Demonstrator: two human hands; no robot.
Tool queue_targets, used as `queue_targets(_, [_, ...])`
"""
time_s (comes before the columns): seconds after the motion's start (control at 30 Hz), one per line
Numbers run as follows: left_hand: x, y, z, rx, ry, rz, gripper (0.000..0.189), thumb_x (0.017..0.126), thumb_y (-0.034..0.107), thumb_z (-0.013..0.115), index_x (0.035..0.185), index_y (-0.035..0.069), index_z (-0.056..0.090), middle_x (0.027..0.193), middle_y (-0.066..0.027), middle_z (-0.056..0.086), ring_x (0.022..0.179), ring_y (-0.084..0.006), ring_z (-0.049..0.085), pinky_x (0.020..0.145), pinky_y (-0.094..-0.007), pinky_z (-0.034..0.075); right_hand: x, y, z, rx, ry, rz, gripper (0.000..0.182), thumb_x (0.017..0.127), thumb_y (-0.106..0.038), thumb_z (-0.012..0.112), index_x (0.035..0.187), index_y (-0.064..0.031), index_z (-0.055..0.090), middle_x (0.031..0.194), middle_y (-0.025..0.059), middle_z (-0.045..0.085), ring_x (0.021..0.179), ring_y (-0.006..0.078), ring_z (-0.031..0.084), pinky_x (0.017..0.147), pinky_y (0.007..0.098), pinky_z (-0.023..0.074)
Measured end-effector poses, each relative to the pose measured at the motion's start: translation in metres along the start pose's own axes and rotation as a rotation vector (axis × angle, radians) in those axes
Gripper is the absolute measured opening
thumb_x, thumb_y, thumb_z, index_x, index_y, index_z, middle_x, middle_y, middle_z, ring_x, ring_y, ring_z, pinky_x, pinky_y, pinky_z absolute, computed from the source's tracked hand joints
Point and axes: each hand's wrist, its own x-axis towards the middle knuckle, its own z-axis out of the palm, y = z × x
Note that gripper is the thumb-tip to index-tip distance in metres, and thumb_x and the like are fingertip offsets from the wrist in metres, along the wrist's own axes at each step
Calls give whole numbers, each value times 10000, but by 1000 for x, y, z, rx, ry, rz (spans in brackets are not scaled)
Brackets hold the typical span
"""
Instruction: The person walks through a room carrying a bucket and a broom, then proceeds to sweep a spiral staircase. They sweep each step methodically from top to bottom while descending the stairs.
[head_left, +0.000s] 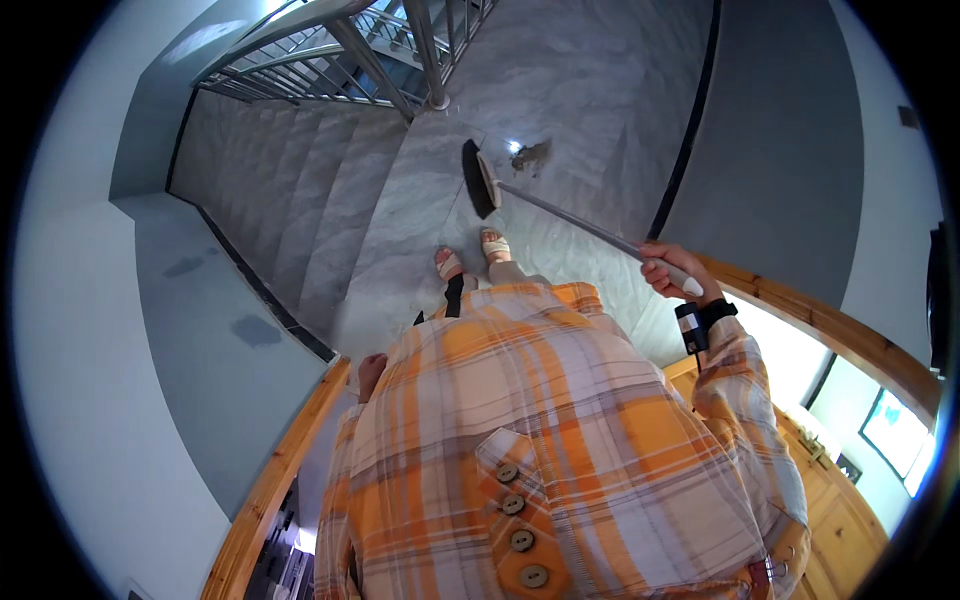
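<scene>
My right hand is closed around the grey handle of a broom, near its pale end cap. The broom slants away across the tiled floor to its head with dark bristles, just beyond my sandalled feet. A small heap of brown dirt lies on the floor to the right of the broom head, beside a bright spot of reflected light. My left hand hangs low at my left side, partly covered by my plaid shirt; its fingers look curled, but whether it holds anything cannot be told.
Grey stone-look stairs lie to the left, with a stainless steel railing at the far side. Wooden door framing stands on the left and right. A wooden door is at lower right. Grey-painted walls flank the floor.
</scene>
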Motion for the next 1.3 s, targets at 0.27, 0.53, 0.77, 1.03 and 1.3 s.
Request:
queue_targets(0.27, [11,30,21,945,109,538,276,810,316,544,815,55,630,808,-75,630,725,-203,612,646,-351,470,-41,-13,11,-481,52,-9,599,870,-111,488,1396,-114,201,580,1,474,395,51,404,333,183,328])
queue_targets(0.53, [-28,90,25,-166,-50,-61,158,845,251,522,896,105,556,771,-29,598,718,-135,581,598,-278,454,-58,-11,-17,-418,-2,98,549,882,-113,474,1380,-100,245,576,-10,463,407,42,409,339,168,338])
queue_targets(0.77, [-30,70,33,303,81,436,170,824,208,535,915,67,563,768,-52,602,705,-163,580,612,-287,462,-54,-38,-18,-680,154,40,518,868,-78,468,1358,-77,302,553,2,505,370,53,429,322,183,371])
queue_targets(1.03, [-35,81,41,-429,-16,53,247,805,202,559,997,46,568,759,-80,614,662,-163,590,574,-276,474,-57,-28,32,-826,82,-15,568,821,-55,541,1347,-83,329,558,36,485,375,110,434,332,250,344])
queue_targets(1.3, [-35,-39,73,-199,218,190,175,803,179,534,915,47,558,692,-65,594,515,-149,546,456,-271,441,-16,-16,95,-735,-81,-94,616,825,-43,521,1379,-72,252,591,40,503,409,111,434,368,236,345])
